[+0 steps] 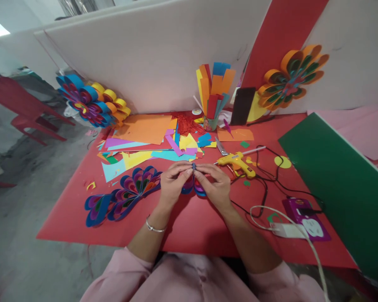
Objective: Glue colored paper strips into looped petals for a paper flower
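Observation:
Both my hands meet over the middle of the red table point(204, 235). My left hand point(175, 180) and my right hand point(214, 182) pinch the top of a paper petal piece point(200, 189) made of looped blue, purple and red strips. My fingers cover much of it. Left of my hands lies a half-round paper flower point(140, 184) of blue, purple and green loops, with a separate looped petal point(97, 209) beside it. A yellow glue gun point(237, 162) rests just beyond my right hand, its cord trailing right.
Paper sheets and scraps point(145, 130), scissors point(220, 146) and a cup of paper strips point(211, 121) are at the back. A phone point(243, 105) leans upright there. On the right are a purple power socket point(308, 218), cables and a green board point(337, 188). Finished flowers point(82, 100) stand back left.

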`<state>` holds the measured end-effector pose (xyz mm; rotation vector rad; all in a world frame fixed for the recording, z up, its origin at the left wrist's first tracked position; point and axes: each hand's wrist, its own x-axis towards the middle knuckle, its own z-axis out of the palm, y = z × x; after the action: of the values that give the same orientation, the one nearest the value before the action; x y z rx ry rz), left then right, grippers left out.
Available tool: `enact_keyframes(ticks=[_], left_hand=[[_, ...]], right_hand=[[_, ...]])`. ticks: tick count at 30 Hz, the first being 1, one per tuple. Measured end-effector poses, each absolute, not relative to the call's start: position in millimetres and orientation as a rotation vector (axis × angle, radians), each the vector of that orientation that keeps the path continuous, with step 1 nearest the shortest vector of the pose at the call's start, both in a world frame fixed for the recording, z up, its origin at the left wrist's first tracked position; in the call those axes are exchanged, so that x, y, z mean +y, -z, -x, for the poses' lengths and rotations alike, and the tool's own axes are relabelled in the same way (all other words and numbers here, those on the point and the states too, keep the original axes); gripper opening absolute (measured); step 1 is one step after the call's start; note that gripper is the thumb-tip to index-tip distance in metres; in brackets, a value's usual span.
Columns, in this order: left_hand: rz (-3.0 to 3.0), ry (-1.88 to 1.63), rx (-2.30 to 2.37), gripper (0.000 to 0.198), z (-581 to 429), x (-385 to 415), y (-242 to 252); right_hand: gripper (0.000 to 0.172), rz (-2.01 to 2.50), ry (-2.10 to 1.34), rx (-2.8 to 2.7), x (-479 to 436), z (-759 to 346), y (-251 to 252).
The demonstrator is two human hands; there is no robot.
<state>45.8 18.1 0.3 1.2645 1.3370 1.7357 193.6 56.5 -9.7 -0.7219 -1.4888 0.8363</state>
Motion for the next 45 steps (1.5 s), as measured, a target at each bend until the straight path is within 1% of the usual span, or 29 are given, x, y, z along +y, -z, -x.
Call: enact_keyframes(ticks=[6,14,45], left_hand=[[-1.246,-1.731,1.335,0.009,-46.6,18.5,-0.2],[-1.245,-1.731,1.324,0.008,-46.3,19.3,2.4],[-1.208,-1.716,1.364,0.009,-47.6,18.3,4.4]], right_hand=[[0.011,0.732,-0.831,-1.492,56.4,-193.6,9.0],[0.016,0.695,-0.817,-1.488,57.0,-193.4,11.8],[0.008,0.747,-0.858,-1.462,56.6,-192.2,11.9]])
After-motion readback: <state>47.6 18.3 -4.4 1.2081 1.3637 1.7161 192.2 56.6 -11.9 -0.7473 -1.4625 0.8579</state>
